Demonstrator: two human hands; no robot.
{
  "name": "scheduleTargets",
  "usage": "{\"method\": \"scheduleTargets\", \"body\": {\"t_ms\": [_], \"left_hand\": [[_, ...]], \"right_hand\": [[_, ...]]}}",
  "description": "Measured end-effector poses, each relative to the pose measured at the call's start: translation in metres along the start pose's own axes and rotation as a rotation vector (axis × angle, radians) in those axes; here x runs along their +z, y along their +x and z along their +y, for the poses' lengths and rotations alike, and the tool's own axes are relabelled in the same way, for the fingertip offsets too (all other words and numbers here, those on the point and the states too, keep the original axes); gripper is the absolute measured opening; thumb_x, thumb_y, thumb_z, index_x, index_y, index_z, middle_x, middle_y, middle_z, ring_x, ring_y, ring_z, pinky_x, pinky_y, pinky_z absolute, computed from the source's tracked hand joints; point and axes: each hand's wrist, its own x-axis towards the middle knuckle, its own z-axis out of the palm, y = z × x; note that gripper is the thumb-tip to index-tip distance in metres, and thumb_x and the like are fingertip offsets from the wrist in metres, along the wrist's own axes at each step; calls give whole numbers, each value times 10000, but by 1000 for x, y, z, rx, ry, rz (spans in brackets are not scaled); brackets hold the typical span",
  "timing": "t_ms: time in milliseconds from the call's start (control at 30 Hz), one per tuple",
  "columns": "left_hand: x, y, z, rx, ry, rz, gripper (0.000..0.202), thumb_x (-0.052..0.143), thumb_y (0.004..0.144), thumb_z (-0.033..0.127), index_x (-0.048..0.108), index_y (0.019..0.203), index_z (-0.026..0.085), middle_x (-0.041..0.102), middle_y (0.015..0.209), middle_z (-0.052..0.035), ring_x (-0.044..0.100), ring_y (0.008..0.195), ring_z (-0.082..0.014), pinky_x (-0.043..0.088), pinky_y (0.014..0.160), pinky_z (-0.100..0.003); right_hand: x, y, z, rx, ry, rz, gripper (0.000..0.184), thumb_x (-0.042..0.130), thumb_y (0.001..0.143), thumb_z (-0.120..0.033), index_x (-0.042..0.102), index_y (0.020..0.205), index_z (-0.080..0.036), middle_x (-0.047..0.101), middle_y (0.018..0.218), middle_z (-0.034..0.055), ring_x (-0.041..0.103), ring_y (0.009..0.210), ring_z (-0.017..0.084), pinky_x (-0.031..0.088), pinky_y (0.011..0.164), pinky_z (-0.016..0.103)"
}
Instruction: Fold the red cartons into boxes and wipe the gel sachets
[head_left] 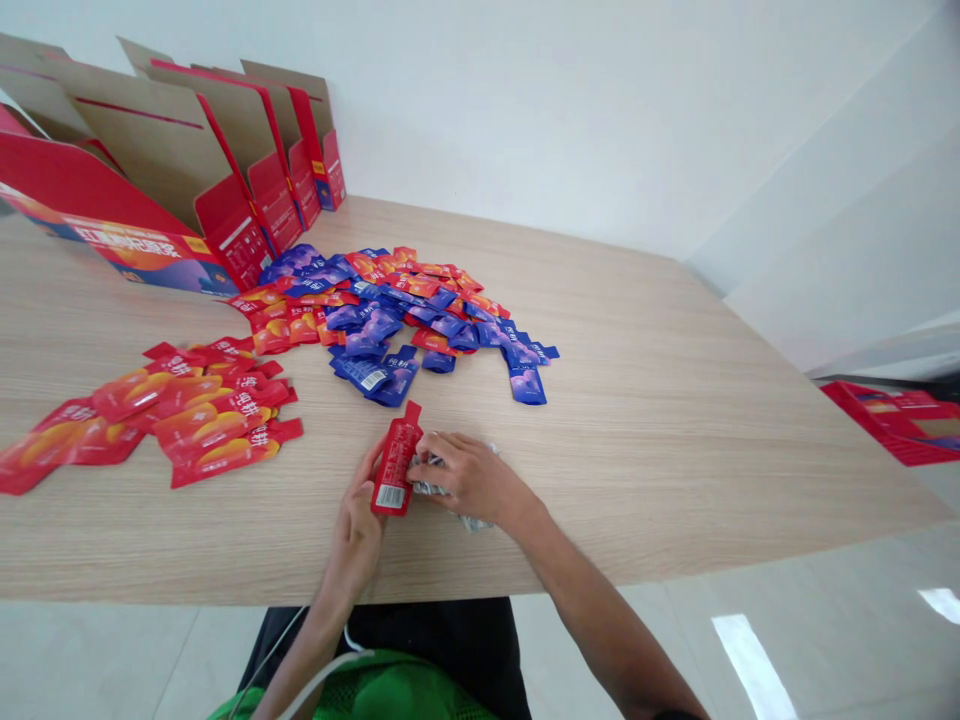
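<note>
My left hand (360,525) grips a red spouted pouch (396,462) from its left side; its printed back with a barcode faces up and its narrow neck points away from me. My right hand (469,480) is closed, its fingertips at the pouch's right edge. Under and around those fingers lie white-and-grey printed pieces (476,523), mostly hidden by the hand, so I cannot tell what they are. Left of my hands, several red-orange pouches (214,410) lie in an overlapping pile. Beyond the hands spreads a mixed heap of blue pouches (371,325) and smaller red pouches (300,325).
Open red cardboard boxes (135,190) stand in a row at the back left of the wooden table (645,400), near the white wall (525,110). Off the table's right end is a red box (892,420). A white cable (322,675) runs by my left forearm.
</note>
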Motion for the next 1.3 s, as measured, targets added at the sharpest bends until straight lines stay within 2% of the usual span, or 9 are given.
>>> {"method": "scheduleTargets", "body": {"t_ms": [133,300,433,533,633,733,900,1233,1300], "left_hand": [[-1,0,-1,5,79,-91,622,619,956,455,637,1518,187,728,1463,-122,596,1449,-321,502,1170,-376],[3,2,7,-178,-67,-197,911,948,712,421,614,1532,206,749,1426,-155,649,1391,-343,558,1083,-363],[8,1,17,-216,-135,-226,816,1042,601,327,737,1348,202,822,1249,-127,763,1176,-291,610,973,-317],[7,1,20,-249,-142,-133,604,1060,562,342,812,1082,159,848,1032,-92,790,904,-212,620,799,-247],[6,1,19,-292,-208,-74,576,1050,579,422,829,1039,155,849,1018,-105,795,925,-244,643,845,-306],[8,0,15,-302,-281,-80,530,1017,650,402,831,1087,168,851,1074,-113,787,1093,-308,629,1006,-399],[15,-1,7,-276,-309,-148,488,964,728,480,831,1039,129,839,1109,-125,732,1225,-341,604,1077,-422],[16,0,9,-326,-426,23,449,761,885,550,802,1069,143,830,1120,-117,730,1261,-332,605,1090,-450],[18,-3,8,-326,-421,35,481,762,871,599,799,1049,154,830,1105,-118,736,1253,-336,607,1086,-452]], "right_hand": [[3,-1,0,27,11,44,217,799,983,-248,750,1192,-215,678,1210,104,680,1123,236,595,987,379],[8,-6,2,48,185,291,172,705,1035,-292,725,1190,-220,667,1168,96,679,1074,221,605,971,350],[4,-7,-1,98,308,527,299,545,1106,-444,730,1181,-222,656,1117,104,680,1017,231,618,916,371],[-1,-7,-6,211,351,672,385,505,1101,-540,732,1143,-232,650,1066,103,683,960,240,621,872,392],[-2,-5,-8,237,390,773,364,517,1091,-532,723,1108,-232,646,1036,96,680,941,242,616,853,394],[5,-3,-8,228,404,707,294,541,1082,-454,714,1155,-228,638,1069,101,674,973,249,614,892,408],[21,5,-6,160,359,355,265,683,1007,-305,683,1257,-218,632,1205,116,659,1119,255,600,1015,407],[42,11,-18,-89,225,99,237,746,992,-324,666,1194,-229,641,1231,117,603,1204,263,534,1096,430],[44,10,-20,-72,221,134,212,728,1002,-321,666,1181,-228,641,1216,118,598,1187,268,537,1075,438]]}}
